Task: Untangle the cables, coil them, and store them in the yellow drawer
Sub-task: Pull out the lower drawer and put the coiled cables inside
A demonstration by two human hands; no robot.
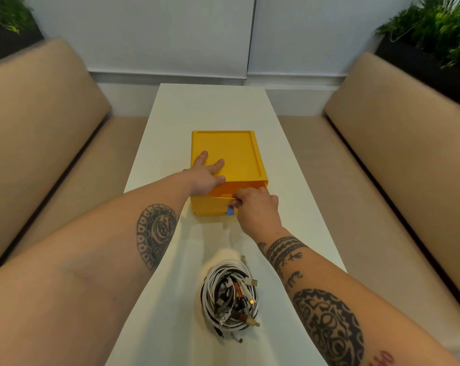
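A yellow drawer box [239,154] stands in the middle of the white table [297,207]. Its drawer [210,207] is pulled partly out toward me, with a small blue tab on its front. My left hand [206,175] lies flat on the box's top, fingers spread. My right hand [256,204] pinches the drawer's front edge beside the blue tab. A bundle of white and black cables [230,297] lies coiled together on the table near me, between my forearms, with several USB plugs sticking out.
Beige padded benches [46,133] run along both sides of the narrow table. Dark planters with green plants [435,30] sit behind the bench backs. A white wall closes the far end.
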